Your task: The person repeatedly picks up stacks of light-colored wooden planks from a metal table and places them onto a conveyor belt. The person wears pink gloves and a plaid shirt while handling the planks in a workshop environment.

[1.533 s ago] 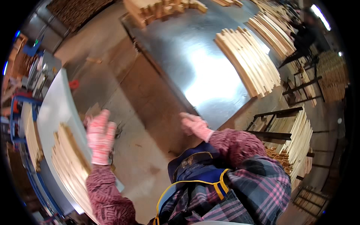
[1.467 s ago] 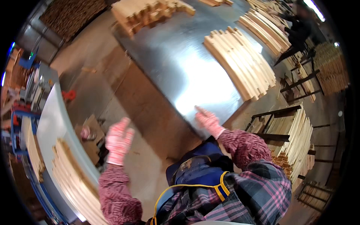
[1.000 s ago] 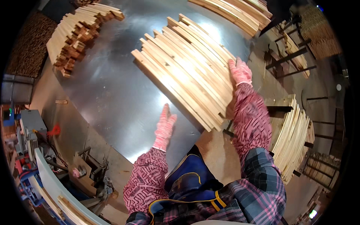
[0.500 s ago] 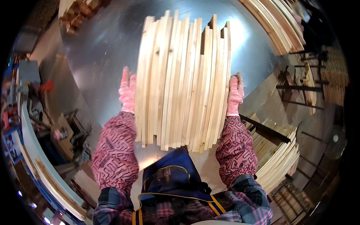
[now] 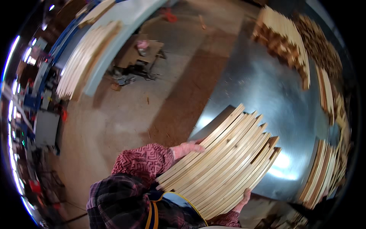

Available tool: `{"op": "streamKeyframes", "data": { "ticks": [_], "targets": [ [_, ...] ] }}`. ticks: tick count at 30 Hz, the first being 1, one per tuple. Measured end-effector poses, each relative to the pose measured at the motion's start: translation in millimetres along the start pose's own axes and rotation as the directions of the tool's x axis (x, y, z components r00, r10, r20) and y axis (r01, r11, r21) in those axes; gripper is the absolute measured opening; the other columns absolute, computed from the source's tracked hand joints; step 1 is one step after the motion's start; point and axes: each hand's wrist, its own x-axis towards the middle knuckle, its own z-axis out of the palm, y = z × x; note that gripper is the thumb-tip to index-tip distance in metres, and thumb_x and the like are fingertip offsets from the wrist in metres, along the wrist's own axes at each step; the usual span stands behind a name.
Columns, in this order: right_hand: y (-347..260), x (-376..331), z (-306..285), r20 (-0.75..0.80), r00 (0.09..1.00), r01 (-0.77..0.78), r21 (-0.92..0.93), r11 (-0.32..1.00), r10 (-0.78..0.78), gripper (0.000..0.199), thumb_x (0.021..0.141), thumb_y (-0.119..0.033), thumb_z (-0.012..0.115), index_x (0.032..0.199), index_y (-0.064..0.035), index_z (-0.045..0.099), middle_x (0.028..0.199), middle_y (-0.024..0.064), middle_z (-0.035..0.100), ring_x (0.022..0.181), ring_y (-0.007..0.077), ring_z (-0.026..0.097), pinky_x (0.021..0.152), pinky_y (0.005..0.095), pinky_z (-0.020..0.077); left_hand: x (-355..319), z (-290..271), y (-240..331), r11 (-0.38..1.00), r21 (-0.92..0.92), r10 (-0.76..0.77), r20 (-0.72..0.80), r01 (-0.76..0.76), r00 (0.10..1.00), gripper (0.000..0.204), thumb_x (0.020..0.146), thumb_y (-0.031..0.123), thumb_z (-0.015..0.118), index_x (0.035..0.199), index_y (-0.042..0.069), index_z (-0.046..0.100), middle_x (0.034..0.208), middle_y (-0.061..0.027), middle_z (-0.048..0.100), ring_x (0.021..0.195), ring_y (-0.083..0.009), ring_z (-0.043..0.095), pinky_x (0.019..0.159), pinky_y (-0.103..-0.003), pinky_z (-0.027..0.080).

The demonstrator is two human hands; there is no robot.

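Wooden slats (image 5: 221, 164) span between left hand (image 5: 188, 147) and right hand (image 5: 244, 198) (edge grip).

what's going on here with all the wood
A person in pink gloves holds a bundle of long pale wooden slats against their body, left hand on one side of the bundle and right hand on the other. The bundle hangs partly over the edge of a shiny grey metal table, which carries more slat stacks along its far and right sides. Another long pile of slats lies on a pale blue bench across the concrete floor.
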Motion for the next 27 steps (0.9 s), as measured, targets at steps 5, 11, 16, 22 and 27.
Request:
{"op": "streamKeyframes", "data": {
  "ticks": [5, 11, 16, 22, 27],
  "targets": [
    [-29, 1, 45, 0.314, 0.949, -0.024, 0.057, 0.998, 0.005, 0.072, 0.087, -0.044, 0.063, 0.139, 0.0001, 0.040, 0.123, 0.0185, 0.057, 0.104, 0.0318, 0.061, 0.085, 0.0439, 0.0550, -73, -8, 11, 0.952, -0.118, 0.275, -0.070, -0.282, 0.959, 0.093, 0.074, 0.027, 0.075, 0.152, 0.009, 0.028, 0.145, -0.0067, 0.046, 0.130, -0.0169, 0.044, 0.108, -0.033, 0.036],
    [-108, -51, 84, 0.679, 0.734, -0.152, 0.155, 0.976, 0.007, 0.061, 0.090, -0.033, 0.059, 0.139, -0.0007, 0.041, 0.119, 0.0157, 0.060, 0.100, 0.0297, 0.063, 0.085, 0.0438, 0.0555, -201, 84, 20, 0.763, 0.014, 0.642, -0.138, -0.647, 0.754, 0.099, 0.073, 0.018, 0.075, 0.154, 0.009, 0.019, 0.153, -0.0073, 0.034, 0.138, -0.0162, 0.032, 0.113, -0.032, 0.026],
    [-137, -84, 123, 0.922, 0.388, -0.137, 0.069, 0.988, -0.011, 0.051, 0.091, -0.025, 0.056, 0.134, 0.0007, 0.046, 0.114, 0.0150, 0.063, 0.094, 0.0298, 0.064, 0.084, 0.0414, 0.0557, -327, 177, -36, 0.550, 0.160, 0.807, -0.353, -0.820, 0.473, 0.096, 0.071, 0.016, 0.071, 0.154, 0.009, 0.023, 0.146, -0.0066, 0.042, 0.131, -0.0159, 0.040, 0.108, -0.030, 0.032],
    [-188, -105, 147, 0.939, 0.003, -0.193, -0.337, 0.922, 0.344, 0.066, 0.079, -0.024, 0.069, 0.133, 0.0067, 0.045, 0.117, 0.0189, 0.063, 0.100, 0.0327, 0.066, 0.082, 0.0447, 0.0579, -351, 295, -167, 0.253, 0.364, 0.858, -0.513, -0.897, 0.034, 0.093, 0.070, 0.021, 0.070, 0.152, 0.006, 0.027, 0.139, -0.0086, 0.049, 0.123, -0.0188, 0.049, 0.103, -0.031, 0.040],
    [-176, -148, 158, 0.844, -0.209, -0.170, -0.529, 0.831, 0.494, 0.076, 0.075, -0.032, 0.077, 0.133, 0.0062, 0.046, 0.116, 0.0186, 0.063, 0.100, 0.0325, 0.066, 0.084, 0.0449, 0.0569, -357, 381, -244, 0.185, 0.381, 0.698, -0.700, -0.906, -0.153, 0.077, 0.071, 0.029, 0.072, 0.137, 0.001, 0.044, 0.122, -0.0108, 0.059, 0.106, -0.0239, 0.060, 0.088, -0.037, 0.052]
  ]
}}
